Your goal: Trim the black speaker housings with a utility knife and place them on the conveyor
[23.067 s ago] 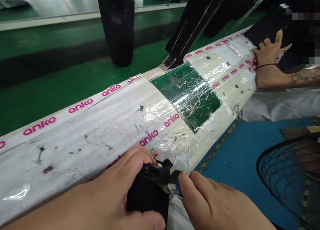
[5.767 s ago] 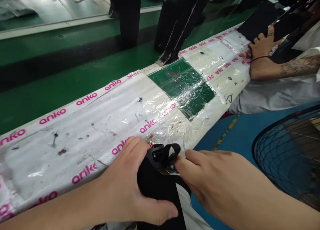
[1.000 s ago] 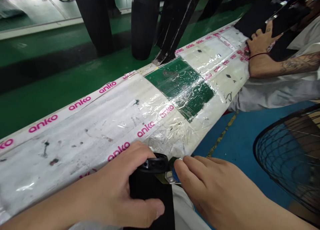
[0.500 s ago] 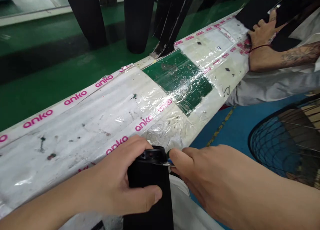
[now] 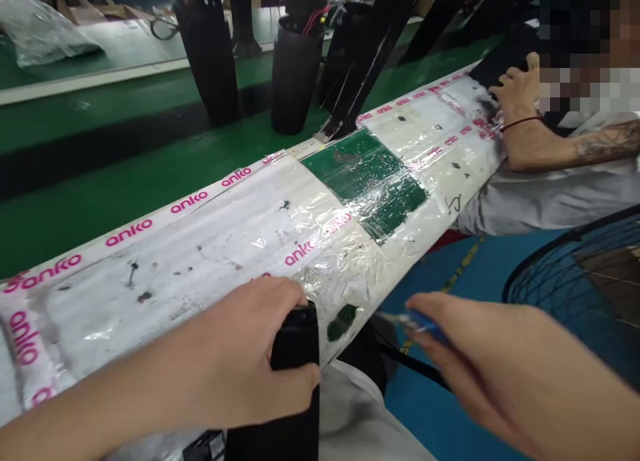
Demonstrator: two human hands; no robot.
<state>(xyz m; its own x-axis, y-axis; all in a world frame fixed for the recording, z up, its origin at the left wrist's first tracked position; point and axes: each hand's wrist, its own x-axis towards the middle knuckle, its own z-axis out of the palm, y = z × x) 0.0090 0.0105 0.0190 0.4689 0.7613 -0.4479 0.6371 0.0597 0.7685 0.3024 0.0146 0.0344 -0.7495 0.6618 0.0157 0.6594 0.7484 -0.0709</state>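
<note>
My left hand [image 5: 250,354] is wrapped round a black tapered housing [image 5: 280,424] near the lower middle, its thumb across the near face and its fingers at the top end. Part of that top end shows a dark, ribbed opening. Apart from the housing, to the right, my right hand [image 5: 495,367] is closed round a small tool with a blue handle [image 5: 425,322]. The tool's pale tip points left toward the housing. Motion blurs both tip and hand, so the exact kind of tool is unclear.
A white bench edge [image 5: 165,247] wrapped in plastic and pink-lettered tape runs diagonally. Black housings [image 5: 297,74] stand on the green surface [image 5: 125,161] behind it. A co-worker's hand [image 5: 520,91] rests on black material at right. A black mesh basket [image 5: 575,294] stands at lower right.
My right hand has moved right, drawing the blue-handled tool away from the housing's top end. My left hand keeps its hold. The view has tilted up, showing more of the background.
</note>
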